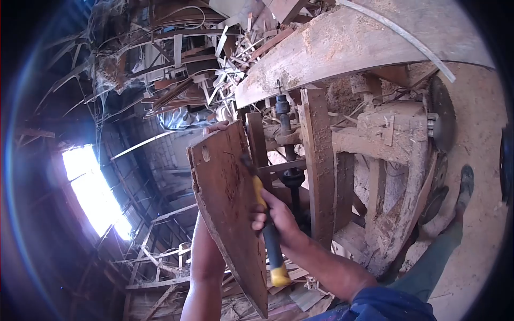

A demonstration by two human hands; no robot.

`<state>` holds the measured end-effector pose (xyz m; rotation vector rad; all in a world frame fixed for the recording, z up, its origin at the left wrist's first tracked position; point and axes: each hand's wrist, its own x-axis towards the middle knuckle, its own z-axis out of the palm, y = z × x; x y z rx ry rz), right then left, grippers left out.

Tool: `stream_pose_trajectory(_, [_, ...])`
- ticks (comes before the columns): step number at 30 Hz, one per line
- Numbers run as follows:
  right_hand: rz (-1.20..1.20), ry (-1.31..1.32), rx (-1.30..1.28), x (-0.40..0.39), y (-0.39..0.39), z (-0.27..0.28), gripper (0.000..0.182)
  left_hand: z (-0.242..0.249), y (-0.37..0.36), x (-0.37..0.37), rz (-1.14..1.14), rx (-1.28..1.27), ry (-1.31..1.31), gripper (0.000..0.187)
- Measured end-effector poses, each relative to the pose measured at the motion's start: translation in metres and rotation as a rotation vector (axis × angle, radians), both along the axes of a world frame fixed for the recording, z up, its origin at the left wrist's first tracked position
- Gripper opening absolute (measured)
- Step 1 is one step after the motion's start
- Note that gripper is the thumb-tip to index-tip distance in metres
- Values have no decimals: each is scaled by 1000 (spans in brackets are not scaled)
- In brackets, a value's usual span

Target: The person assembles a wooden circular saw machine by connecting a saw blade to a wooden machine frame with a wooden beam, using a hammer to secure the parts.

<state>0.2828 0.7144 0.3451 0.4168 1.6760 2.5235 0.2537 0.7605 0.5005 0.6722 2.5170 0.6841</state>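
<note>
A worn brown wooden board (pixel 222 182) stands tilted in front of me, its face rough and dark-streaked. My left hand (pixel 216 127) grips it from behind; only some fingers show over the top edge, and the forearm runs down behind the board. My right hand (pixel 279 216) is closed around the handle of a hammer (pixel 274 249) with a black and yellow grip. The hammer's dark head is slightly blurred and overlaps the board's face in this view. To the right of the board is a machine spindle with a chuck (pixel 282 105).
A dusty wooden machine frame (pixel 318 166) stands close to my right arm. Above it lies a long pale plank (pixel 342 45) with a thin strip (pixel 407 37) across it. Scrap wood (pixel 182 80) is heaped behind. A bright window (pixel 96 190) opens at left. My foot (pixel 467 182) rests on the sawdust-covered floor.
</note>
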Motion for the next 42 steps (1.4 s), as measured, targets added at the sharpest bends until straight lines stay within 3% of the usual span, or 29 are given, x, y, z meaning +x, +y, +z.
stream_pose_trajectory(4, [-66,-297,147,7,-3,12,29,3,5,-2,-19,2,-21,51])
stream_pose_trajectory(8, [115,-321,-16,9,-13,20,27,7,7,1,-28,6,-30,51])
stream_pose_trajectory(11, [-35,154,-58,6,16,9,27,8,4,3,-26,13,-27,51])
stream_pose_trajectory(14, [-238,-202,178,1,12,15,26,10,2,6,-35,-1,-19,50])
stream_pose_trajectory(15, [-168,-232,195,9,8,9,27,10,2,8,-42,-1,-16,50])
stream_pose_trajectory(18, [-127,-421,295,17,0,5,41,16,-6,17,-47,-20,11,50])
stream_pose_trajectory(19, [-159,-512,391,22,-3,5,59,17,-9,19,-54,-26,21,50])
stream_pose_trajectory(23, [-406,-925,820,-4,-26,-14,68,32,-34,39,-61,-58,80,49])
stream_pose_trajectory(26, [-434,-1132,776,-15,-42,-11,71,36,-49,49,-43,-68,114,49])
stream_pose_trajectory(29, [-426,-1167,613,-14,-35,-4,70,32,-55,44,-68,-49,97,51])
stream_pose_trajectory(31, [-779,-1623,897,-76,-29,-14,68,21,-49,34,-132,-78,55,53])
stream_pose_trajectory(33, [-601,-1042,763,-46,-17,2,66,23,-55,32,-16,-21,-36,46])
stream_pose_trajectory(38, [-314,-1101,579,-21,-42,-2,65,23,-59,39,67,46,-53,44])
stream_pose_trajectory(39, [-354,-1269,707,-37,-51,-1,64,20,-55,45,66,72,-85,44])
stream_pose_trajectory(42, [-534,-1193,941,-70,-51,0,61,22,-59,34,25,49,-142,45])
